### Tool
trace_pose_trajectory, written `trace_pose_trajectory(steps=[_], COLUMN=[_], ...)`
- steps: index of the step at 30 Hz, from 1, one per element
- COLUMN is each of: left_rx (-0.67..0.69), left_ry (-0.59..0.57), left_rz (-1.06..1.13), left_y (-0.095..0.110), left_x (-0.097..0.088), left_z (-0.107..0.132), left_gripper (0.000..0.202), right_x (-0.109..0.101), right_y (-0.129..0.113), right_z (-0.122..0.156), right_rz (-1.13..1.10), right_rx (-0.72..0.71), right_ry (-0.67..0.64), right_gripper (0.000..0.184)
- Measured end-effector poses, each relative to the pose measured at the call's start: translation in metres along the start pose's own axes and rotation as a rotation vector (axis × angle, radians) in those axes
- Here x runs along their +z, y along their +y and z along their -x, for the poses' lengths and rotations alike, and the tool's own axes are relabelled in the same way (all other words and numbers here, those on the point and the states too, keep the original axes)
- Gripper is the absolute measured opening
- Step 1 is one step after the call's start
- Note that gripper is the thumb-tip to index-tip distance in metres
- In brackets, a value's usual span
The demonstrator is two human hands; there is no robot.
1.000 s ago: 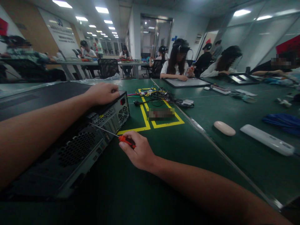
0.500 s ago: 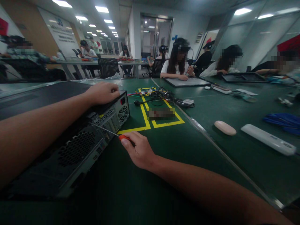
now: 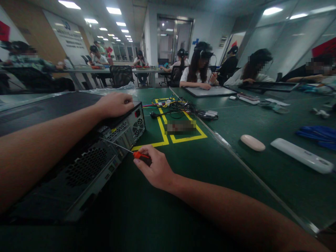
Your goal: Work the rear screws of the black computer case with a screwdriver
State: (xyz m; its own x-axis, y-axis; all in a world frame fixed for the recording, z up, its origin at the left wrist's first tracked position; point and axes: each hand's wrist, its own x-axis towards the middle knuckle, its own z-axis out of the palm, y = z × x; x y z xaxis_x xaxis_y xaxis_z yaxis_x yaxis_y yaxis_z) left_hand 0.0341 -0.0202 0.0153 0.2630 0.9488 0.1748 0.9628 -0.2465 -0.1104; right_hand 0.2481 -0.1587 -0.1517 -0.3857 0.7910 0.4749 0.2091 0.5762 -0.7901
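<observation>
A black desktop computer case (image 3: 49, 105) lies on its side at the left, its rear panel with metal grilles and a round fan vent facing me. On its top, near the rear edge, my left hand (image 3: 115, 104) presses down with curled fingers gripping the case. My right hand (image 3: 157, 168) holds a screwdriver (image 3: 141, 157) with a red and black handle, the thumb now lifted a little off the grip. The thin shaft points left to the middle of the rear panel. Its tip meets the panel in shadow, and any screw there is too small to make out.
Bundled cables (image 3: 181, 106) and a blurred-out object (image 3: 180, 127) lie by yellow tape (image 3: 189, 139) on the green table (image 3: 210, 168). Rightward are a pale oval object (image 3: 252, 142), a long white device (image 3: 301, 155) and blue cloth (image 3: 317, 136). Several people work beyond.
My right thumb and fingers have loosened and shifted around the screwdriver handle, showing more of it. My left hand and the computer case have stayed in place.
</observation>
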Motion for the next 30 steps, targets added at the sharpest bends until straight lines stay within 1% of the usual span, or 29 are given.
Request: trace_pose_trajectory(steps=[7, 13, 18, 23, 27, 30], left_rx=[0.015, 0.007, 0.014, 0.014, 0.02, 0.012], left_ry=[0.01, 0.007, -0.008, 0.011, 0.01, 0.013], left_rz=[-0.044, -0.006, -0.029, -0.026, -0.023, -0.041], left_y=[-0.0004, 0.0007, 0.0012, -0.0006, -0.0014, -0.0013], left_x=[-0.0013, -0.0018, -0.003, -0.0015, -0.0001, 0.0], left_z=[0.0, 0.0016, 0.0019, 0.0007, -0.0003, -0.0008], left_gripper=[0.033, 0.038, 0.04, 0.038, 0.043, 0.045], right_x=[-0.0016, -0.001, 0.0004, -0.0007, -0.0007, 0.0004], right_y=[-0.003, -0.0034, -0.0017, -0.0005, 0.0011, 0.001], right_z=[0.0007, 0.0005, 0.0007, 0.0003, -0.0012, -0.0011], right_rz=[0.016, 0.015, 0.021, 0.055, 0.083, 0.07], right_rx=[0.019, 0.025, 0.009, -0.017, -0.058, -0.053], right_ry=[-0.007, -0.005, 0.001, 0.007, -0.005, -0.005], right_gripper=[0.018, 0.021, 0.022, 0.024, 0.026, 0.025])
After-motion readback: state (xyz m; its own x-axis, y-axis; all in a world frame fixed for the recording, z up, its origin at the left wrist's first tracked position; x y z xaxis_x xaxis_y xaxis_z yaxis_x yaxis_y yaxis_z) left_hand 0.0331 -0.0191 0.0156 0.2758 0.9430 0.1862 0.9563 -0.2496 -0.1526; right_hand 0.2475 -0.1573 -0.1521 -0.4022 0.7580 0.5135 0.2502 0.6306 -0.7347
